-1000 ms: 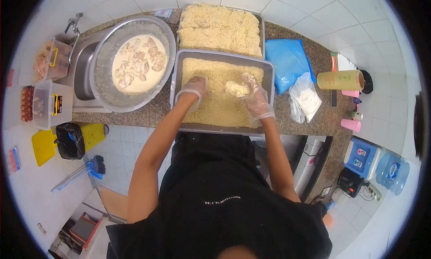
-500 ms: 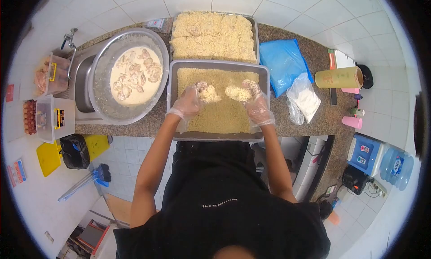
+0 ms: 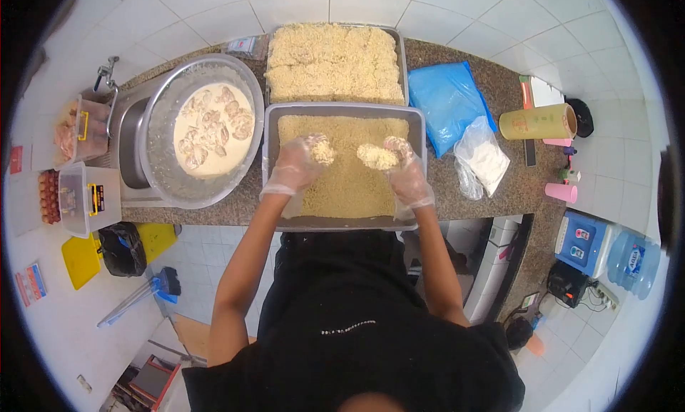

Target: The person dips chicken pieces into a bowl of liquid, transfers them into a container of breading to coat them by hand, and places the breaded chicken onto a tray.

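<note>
In a clear plastic glove, my left hand (image 3: pixel 296 166) is closed around a crumb-coated chicken piece (image 3: pixel 322 153), partly hidden by its fingers. My right hand (image 3: pixel 408 183), gloved too, grips another coated chicken piece (image 3: pixel 374 156) that points left. Both are over a grey tub (image 3: pixel 342 110) spread with yellowish breadcrumbs (image 3: pixel 349 194). Behind it, a metal tray (image 3: pixel 404 66) is filled with coated pieces (image 3: pixel 332 62). To the left, a large translucent basin (image 3: pixel 150 162) contains raw chicken pieces (image 3: pixel 214 126) in pale batter.
The basin overlaps the sink (image 3: pixel 132 144). Right of the tub lie a blue plastic bag (image 3: pixel 449 101), a clear bag of white powder (image 3: pixel 485 162) and a roll of film (image 3: pixel 535 121). Plastic boxes (image 3: pixel 85 194) and eggs (image 3: pixel 48 196) are at far left.
My left hand has turned, so less of its chicken piece shows. My right hand still grips its piece, little moved. The whole view has shifted slightly.
</note>
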{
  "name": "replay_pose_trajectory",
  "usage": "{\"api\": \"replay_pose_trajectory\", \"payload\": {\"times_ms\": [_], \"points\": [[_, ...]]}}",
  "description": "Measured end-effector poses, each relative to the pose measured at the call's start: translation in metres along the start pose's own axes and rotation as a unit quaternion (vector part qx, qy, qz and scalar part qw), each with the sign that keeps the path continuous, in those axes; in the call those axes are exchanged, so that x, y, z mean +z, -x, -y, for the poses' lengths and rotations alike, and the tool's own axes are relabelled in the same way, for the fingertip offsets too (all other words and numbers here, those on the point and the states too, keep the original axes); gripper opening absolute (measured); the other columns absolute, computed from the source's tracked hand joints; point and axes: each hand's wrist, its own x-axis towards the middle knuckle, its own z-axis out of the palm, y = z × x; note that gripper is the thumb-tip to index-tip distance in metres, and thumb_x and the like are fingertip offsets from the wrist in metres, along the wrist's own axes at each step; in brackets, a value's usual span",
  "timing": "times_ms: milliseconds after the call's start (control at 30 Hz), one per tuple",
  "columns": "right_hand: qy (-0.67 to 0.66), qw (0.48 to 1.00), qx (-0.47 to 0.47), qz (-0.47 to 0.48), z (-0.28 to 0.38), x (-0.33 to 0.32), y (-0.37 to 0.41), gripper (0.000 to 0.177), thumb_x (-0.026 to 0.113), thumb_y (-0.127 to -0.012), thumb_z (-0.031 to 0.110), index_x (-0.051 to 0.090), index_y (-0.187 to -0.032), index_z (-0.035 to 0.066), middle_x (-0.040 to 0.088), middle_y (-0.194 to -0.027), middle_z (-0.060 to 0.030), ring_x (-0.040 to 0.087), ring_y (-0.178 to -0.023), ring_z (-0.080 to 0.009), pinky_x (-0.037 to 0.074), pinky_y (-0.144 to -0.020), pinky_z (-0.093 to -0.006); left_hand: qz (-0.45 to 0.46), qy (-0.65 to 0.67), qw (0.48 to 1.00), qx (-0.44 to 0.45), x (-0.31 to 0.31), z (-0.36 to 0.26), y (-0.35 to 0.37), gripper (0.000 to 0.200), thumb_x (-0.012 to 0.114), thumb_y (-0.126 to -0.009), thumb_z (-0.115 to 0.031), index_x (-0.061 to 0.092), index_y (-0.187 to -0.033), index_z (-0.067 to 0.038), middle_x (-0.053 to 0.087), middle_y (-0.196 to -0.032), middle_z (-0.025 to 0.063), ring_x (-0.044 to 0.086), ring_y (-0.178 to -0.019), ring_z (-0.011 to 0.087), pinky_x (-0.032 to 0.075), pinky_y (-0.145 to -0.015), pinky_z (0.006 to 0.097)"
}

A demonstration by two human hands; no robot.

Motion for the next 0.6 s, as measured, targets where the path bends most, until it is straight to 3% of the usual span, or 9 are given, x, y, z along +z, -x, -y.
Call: {"api": "replay_pose_trajectory", "payload": {"times_ms": [167,233,267,333,367,433,500,567,600], "points": [[-0.193,0.978,0.073,0.018,0.01,-0.008,-0.015,0.051,0.06,-0.077,-0.005,0.049,-0.126,0.005,0.06,-0.108,-0.0061,0.059,-0.077,-0.013,0.051,-0.069,-0.0252,0.064,-0.033,0.997,-0.029,-0.016,-0.016,-0.01,0.047,0.072,-0.075,-0.031,0.062,-0.114,-0.008,0.064,-0.106,0.019,0.06,-0.102,0.0319,0.046,-0.092,0.0388],[0.05,0.998,-0.003,-0.028,0.037,-0.013,-0.031,0.054,0.062,-0.075,-0.005,0.048,-0.126,0.006,0.06,-0.107,-0.0065,0.058,-0.083,-0.0119,0.05,-0.071,-0.0248,0.063,-0.059,0.996,-0.008,-0.023,-0.02,-0.023,0.048,0.072,-0.075,-0.033,0.061,-0.116,-0.01,0.064,-0.105,0.0189,0.06,-0.101,0.0323,0.046,-0.091,0.0405],[0.051,0.998,-0.004,-0.031,0.045,-0.016,-0.042,0.054,0.062,-0.075,-0.005,0.048,-0.126,0.006,0.06,-0.107,-0.0065,0.058,-0.083,-0.0119,0.05,-0.071,-0.0248,0.054,-0.064,0.996,0.023,-0.026,-0.016,-0.037,0.051,0.07,-0.076,-0.035,0.058,-0.12,-0.011,0.062,-0.106,0.0189,0.059,-0.101,0.0336,0.045,-0.09,0.042],[-0.097,0.995,0.03,0.006,0.059,-0.021,-0.073,0.053,0.064,-0.075,-0.003,0.049,-0.125,0.005,0.059,-0.109,-0.0082,0.058,-0.092,-0.0162,0.049,-0.079,-0.0292,0.041,-0.071,0.995,0.055,-0.035,-0.01,-0.065,0.054,0.068,-0.078,-0.036,0.056,-0.124,-0.012,0.06,-0.107,0.019,0.057,-0.102,0.0349,0.044,-0.09,0.0435],[-0.043,0.999,-0.021,-0.021,0.07,-0.019,-0.089,0.051,0.065,-0.075,-0.001,0.049,-0.123,0.004,0.059,-0.112,-0.0117,0.055,-0.102,-0.0204,0.045,-0.091,-0.0325,0.042,-0.118,0.991,0.053,-0.043,-0.01,-0.078,0.056,0.067,-0.079,-0.036,0.053,-0.127,-0.013,0.058,-0.111,0.0184,0.055,-0.105,0.0356,0.043,-0.092,0.0436],[0.021,0.996,-0.077,-0.032,0.072,-0.015,-0.129,0.05,0.065,-0.075,0.001,0.05,-0.123,0.004,0.058,-0.113,-0.0129,0.055,-0.103,-0.0212,0.043,-0.093,-0.0324,0.043,-0.165,0.984,0.054,-0.06,-0.014,-0.104,0.058,0.066,-0.08,-0.036,0.05,-0.13,-0.014,0.056,-0.115,0.0179,0.052,-0.108,0.0364,0.042,-0.094,0.0438],[0.085,0.986,-0.133,-0.048,0.075,-0.011,-0.166,0.049,0.066,-0.076,0.004,0.051,-0.122,0.004,0.058,-0.114,-0.0141,0.055,-0.104,-0.022,0.041,-0.095,-0.0323,0.003,-0.112,0.986,0.124,-0.078,-0.02,-0.13,0.043,0.066,-0.074,-0.022,0.06,-0.113,-0.006,0.061,-0.092,0.0225,0.059,-0.085,0.0368,0.048,-0.08,0.0442],[-0.005,0.999,-0.02,0.032,0.076,-0.007,-0.196,0.045,0.066,-0.079,0.009,0.052,-0.121,0.004,0.057,-0.116,-0.0138,0.053,-0.107,-0.0225,0.039,-0.096,-0.0313,0.032,-0.103,0.989,0.105,-0.086,-0.02,-0.148,0.046,0.065,-0.076,-0.024,0.057,-0.116,-0.003,0.06,-0.099,0.0246,0.058,-0.091,0.0381,0.047,-0.084,0.0444],[-0.005,0.999,-0.025,0.029,0.071,-0.008,-0.208,0.045,0.066,-0.079,0.009,0.052,-0.121,0.004,0.057,-0.116,-0.0138,0.053,-0.107,-0.0225,0.039,-0.096,-0.0313,0.06,-0.093,0.991,0.081,-0.092,-0.018,-0.158,0.05,0.064,-0.078,-0.027,0.054,-0.119,0.0,0.059,-0.105,0.0267,0.057,-0.097,0.0395,0.046,-0.089,0.0446]]}}
